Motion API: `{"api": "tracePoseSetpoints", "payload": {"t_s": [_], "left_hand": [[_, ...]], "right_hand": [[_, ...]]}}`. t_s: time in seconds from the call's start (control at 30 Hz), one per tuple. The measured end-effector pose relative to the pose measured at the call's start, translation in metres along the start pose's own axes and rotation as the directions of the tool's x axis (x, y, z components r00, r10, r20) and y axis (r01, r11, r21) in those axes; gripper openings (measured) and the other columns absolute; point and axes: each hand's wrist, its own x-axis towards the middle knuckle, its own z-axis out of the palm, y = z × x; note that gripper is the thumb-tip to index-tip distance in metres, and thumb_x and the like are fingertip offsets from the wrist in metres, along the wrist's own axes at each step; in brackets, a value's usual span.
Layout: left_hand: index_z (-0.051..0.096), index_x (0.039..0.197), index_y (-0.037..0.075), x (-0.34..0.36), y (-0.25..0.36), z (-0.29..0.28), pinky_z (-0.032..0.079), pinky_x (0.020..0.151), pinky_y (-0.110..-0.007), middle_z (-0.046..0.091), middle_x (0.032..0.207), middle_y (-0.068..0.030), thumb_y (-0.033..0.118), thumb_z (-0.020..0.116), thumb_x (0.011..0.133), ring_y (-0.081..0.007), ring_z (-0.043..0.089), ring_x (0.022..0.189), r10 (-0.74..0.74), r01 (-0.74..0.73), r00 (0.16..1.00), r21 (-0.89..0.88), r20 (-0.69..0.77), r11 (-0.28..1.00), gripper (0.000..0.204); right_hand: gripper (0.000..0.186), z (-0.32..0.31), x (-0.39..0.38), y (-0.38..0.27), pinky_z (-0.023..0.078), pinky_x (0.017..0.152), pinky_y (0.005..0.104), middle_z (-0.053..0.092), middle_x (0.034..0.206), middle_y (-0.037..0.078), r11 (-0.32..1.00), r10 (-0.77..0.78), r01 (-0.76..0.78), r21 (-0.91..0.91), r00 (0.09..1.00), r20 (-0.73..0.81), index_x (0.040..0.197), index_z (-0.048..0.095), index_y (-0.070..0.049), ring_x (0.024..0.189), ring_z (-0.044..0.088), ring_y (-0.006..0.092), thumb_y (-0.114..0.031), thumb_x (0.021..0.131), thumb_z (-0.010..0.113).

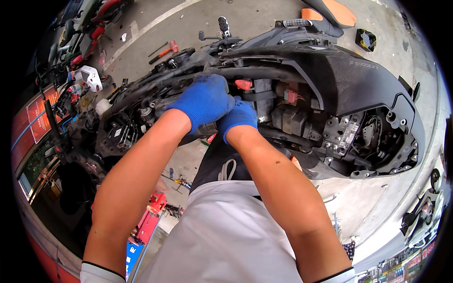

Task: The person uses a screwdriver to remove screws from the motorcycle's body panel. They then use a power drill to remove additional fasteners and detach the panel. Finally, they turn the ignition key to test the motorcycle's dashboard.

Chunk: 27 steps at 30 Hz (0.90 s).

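A motorcycle with bare frame and opened body panels [354, 70] stretches across in front of me. My left hand [205, 96], in a blue knitted glove, is closed over the middle of the frame. Beside it, a little lower and to the right, my right hand [239, 115] is curled in a matching glove, and the two touch. Whatever the fingers hold is hidden behind the gloves. Just right of them sits a strapped battery [264, 96] with a red terminal cover [243, 85]. A red connector [292, 96] and black electrical boxes [289, 120] lie farther right in the bay.
A hammer with a red head [173, 46] lies on the ground beyond the motorcycle. Orange-and-black body panels [325, 14] and a black open container [366, 40] are at the far right. A red jack [153, 207] stands to my lower left. Other motorcycles [89, 37] stand at far left.
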Motion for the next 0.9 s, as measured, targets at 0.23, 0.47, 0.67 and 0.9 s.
{"api": "tracePoseSetpoints", "payload": {"t_s": [0.23,0.47,0.67,0.9], "left_hand": [[0.066,0.087,-0.004,0.009,0.005,-0.024,0.05,0.064,-0.034,0.065,0.073,-0.0152,0.022,0.064,0.072,-0.0194,0.062,0.065,0.082,-0.081,0.984,-0.016,0.156,0.997,0.03],[0.065,0.086,-0.004,0.006,0.005,-0.025,0.049,0.06,-0.033,0.062,0.068,-0.014,0.024,0.063,0.072,-0.0199,0.061,0.062,-0.023,0.038,0.987,-0.09,0.161,0.995,0.032],[0.066,0.087,-0.002,-0.01,0.002,-0.022,0.051,0.075,-0.037,0.065,0.078,-0.0208,0.025,0.06,0.071,-0.0304,0.066,0.076,-0.01,0.013,0.999,0.083,-0.039,0.997,0.032],[0.065,0.089,-0.002,-0.017,0.006,-0.045,0.05,0.077,-0.038,0.065,0.082,-0.0225,0.025,0.059,0.072,-0.0324,0.066,0.081,-0.043,0.044,0.999,0.036,-0.014,0.998,0.032]], "right_hand": [[0.029,-0.01,-0.033,0.006,0.052,0.084,0.0407,0.06,0.11,0.02,0.994,-0.077,0.075,0.079,0.997,0.02,0.104,0.064,0.003,0.102,0.061,0.0346,-0.017,0.083,0.058],[0.032,0.021,-0.024,0.034,0.054,0.077,0.0422,0.062,0.096,0.026,0.979,-0.029,0.029,0.204,1.0,-0.003,0.101,0.056,0.008,0.094,0.064,0.0358,-0.016,0.081,0.059],[0.033,0.021,-0.035,0.004,0.054,0.069,0.0389,0.059,0.093,0.024,0.989,0.03,-0.063,-0.137,0.973,-0.227,0.101,0.054,0.006,0.084,0.061,0.0321,-0.016,0.079,0.064],[0.035,0.005,-0.026,0.004,0.049,0.073,0.0404,0.059,0.103,0.016,0.934,-0.114,0.083,-0.347,0.991,-0.071,0.108,0.059,0.0,0.094,0.059,0.0303,-0.019,0.079,0.065]]}}
